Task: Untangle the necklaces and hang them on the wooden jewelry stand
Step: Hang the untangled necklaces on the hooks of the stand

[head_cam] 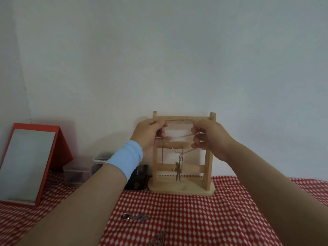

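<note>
Red-checked table (195, 210) is carrying the wooden jewelry stand (209, 167) at its far edge. Left hand (149, 134) and right hand (209, 137) are pinching the necklace (184, 135) taut at the top rail. Risk: the pendant (178, 172) is dangling against the lower rails, likely snagging, and a tug is probably tipping the stand.

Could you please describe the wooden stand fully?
The stand is pale wood: two round-topped uprights, several cross rails, an oval base. It stands upright on the checked cloth by the wall. A chain lies along its top rail; a pendant hangs before a lower rail. The left hand and right hand pinch a necklace before it.
</note>
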A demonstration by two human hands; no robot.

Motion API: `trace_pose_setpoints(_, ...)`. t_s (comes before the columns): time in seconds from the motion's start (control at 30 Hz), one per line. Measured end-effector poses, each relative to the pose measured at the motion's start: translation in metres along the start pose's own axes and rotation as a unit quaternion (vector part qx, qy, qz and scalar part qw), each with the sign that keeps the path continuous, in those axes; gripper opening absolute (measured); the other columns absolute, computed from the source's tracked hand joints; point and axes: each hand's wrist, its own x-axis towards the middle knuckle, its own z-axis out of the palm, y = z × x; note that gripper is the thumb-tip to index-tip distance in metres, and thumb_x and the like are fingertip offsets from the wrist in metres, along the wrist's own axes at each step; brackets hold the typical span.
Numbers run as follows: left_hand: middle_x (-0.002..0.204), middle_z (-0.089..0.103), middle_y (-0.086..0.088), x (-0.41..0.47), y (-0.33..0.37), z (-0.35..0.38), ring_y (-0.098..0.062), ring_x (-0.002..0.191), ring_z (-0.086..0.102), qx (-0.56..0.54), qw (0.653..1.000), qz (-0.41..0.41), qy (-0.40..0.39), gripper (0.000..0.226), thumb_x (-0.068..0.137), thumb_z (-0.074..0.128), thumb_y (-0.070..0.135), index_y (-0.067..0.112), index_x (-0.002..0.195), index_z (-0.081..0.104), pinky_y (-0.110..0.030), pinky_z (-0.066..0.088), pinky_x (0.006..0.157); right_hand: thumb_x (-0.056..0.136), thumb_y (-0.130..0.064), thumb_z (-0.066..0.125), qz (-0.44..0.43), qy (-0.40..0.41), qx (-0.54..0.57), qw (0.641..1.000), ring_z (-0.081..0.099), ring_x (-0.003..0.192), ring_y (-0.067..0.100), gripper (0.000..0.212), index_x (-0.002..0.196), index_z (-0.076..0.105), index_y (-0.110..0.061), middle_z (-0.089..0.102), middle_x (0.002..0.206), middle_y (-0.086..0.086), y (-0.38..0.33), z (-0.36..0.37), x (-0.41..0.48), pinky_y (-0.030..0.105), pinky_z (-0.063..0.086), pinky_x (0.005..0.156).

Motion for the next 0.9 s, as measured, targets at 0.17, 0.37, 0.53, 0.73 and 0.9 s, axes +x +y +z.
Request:
trace_pose_setpoints(0.17,0.071,0.074,-0.008,0.016,0.006,0.024,-0.03,0.068,0.073,0.153,0.982,0.039,0.106,0.024,0.091,0.063,0.022,0.009,0.074,0.074,-0.042,0.062,0.07,0.101,-0.019,0.062,-0.065,0.143,-0.079,0.984,0.054,0.042,0.019,0.02,0.086,0.068,-0.008,0.063,0.073,0.008,0.0,-0.003,0.01,0.043,0.061,0.06)
trace_pose_setpoints(0.37,0.056,0.064,0.001,0.034,0.005,0.033,-0.027,0.056,0.07,0.335,0.914,0.037,0.225,0.031,0.084,0.057,0.032,0.009,0.066,0.07,-0.037,0.06,0.066,0.096,-0.029,0.065,-0.093,0.233,-0.255,0.934,0.07,0.049,0.019,0.03,0.071,0.073,-0.015,0.074,0.062,0.002,-0.002,0.0,0.028,0.03,0.061,0.063)
trace_pose_setpoints(0.53,0.069,0.072,-0.003,0.03,-0.015,0.026,-0.022,0.068,0.07,0.379,0.908,0.025,0.178,0.026,0.087,0.061,0.035,0.016,0.085,0.077,-0.032,0.059,0.071,0.1,-0.028,0.058,-0.081,0.256,-0.294,0.917,0.069,0.047,0.015,0.032,0.091,0.072,-0.001,0.074,0.062,-0.001,0.011,0.003,0.035,0.029,0.058,0.053)
trace_pose_setpoints(0.73,0.079,0.074,-0.007,0.023,-0.034,0.026,-0.027,0.069,0.071,0.384,0.918,0.024,0.092,0.023,0.085,0.061,0.032,0.012,0.081,0.072,-0.041,0.061,0.071,0.096,-0.023,0.062,-0.03,0.194,-0.317,0.928,0.07,0.05,0.014,0.029,0.078,0.075,-0.005,0.074,0.062,0.0,0.038,0.003,0.023,0.04,0.064,0.071)
trace_pose_setpoints(0.9,0.079,0.07,0.009,0.009,-0.043,0.034,-0.012,0.077,0.064,0.432,0.898,0.035,0.076,0.013,0.086,0.064,0.032,0.026,0.078,0.073,-0.026,0.052,0.073,0.094,-0.021,0.063,-0.029,0.166,-0.291,0.942,0.074,0.057,0.018,0.023,0.079,0.074,-0.006,0.076,0.068,0.0,0.052,0.007,0.012,0.042,0.064,0.069)
